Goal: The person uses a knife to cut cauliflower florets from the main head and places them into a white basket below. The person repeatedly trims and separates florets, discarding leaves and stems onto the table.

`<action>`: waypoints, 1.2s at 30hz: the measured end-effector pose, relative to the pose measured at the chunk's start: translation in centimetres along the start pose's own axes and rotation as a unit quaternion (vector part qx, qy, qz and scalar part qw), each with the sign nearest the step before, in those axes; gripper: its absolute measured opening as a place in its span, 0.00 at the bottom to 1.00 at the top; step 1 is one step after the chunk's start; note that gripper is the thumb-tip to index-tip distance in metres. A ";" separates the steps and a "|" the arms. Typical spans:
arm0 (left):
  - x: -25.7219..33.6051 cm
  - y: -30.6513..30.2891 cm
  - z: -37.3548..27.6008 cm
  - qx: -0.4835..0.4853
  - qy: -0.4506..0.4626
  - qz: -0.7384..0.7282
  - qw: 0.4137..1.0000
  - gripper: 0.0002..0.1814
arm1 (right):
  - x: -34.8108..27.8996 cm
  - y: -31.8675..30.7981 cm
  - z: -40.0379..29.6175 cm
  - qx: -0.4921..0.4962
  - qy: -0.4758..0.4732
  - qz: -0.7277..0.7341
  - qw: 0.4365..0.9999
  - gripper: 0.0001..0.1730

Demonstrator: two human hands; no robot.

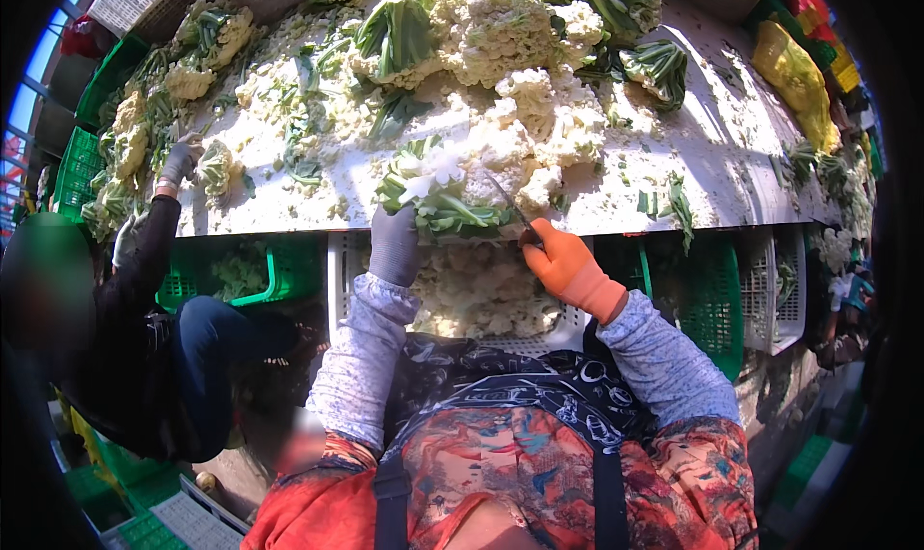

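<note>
My left hand, in a grey glove, holds a leafy cauliflower base at the table's front edge. Its pale cut stem and green leaf stubs face up. In an orange glove, my right hand grips a knife by its dark handle, the blade angled up and left beside the cauliflower. White florets are heaped just beyond the blade. Below the table edge, close to my apron, a white plastic crate contains cut florets.
Cauliflower heads and leaf scraps cover parts of the white table. A co-worker's gloved hand touches a cauliflower at the left. Green crates stand under the table edge on both sides. A yellow mesh sack lies at the far right.
</note>
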State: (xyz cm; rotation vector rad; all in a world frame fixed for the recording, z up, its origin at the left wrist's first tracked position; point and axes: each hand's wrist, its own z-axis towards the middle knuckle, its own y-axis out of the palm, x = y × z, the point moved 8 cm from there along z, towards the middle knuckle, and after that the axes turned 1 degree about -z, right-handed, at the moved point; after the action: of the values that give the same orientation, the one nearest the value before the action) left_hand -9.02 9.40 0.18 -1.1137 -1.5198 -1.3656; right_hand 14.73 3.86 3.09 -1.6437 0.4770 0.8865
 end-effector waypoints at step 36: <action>-1.1 -0.9 -0.2 0.066 0.143 0.244 0.957 0.31 | -0.9 2.8 -2.0 -0.037 0.145 0.019 0.989 0.16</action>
State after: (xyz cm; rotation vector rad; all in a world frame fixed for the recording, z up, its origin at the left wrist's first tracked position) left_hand -9.54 9.09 -1.12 -1.0643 -1.0209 -1.0151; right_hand 12.75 1.11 2.11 -1.8467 0.6837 0.7009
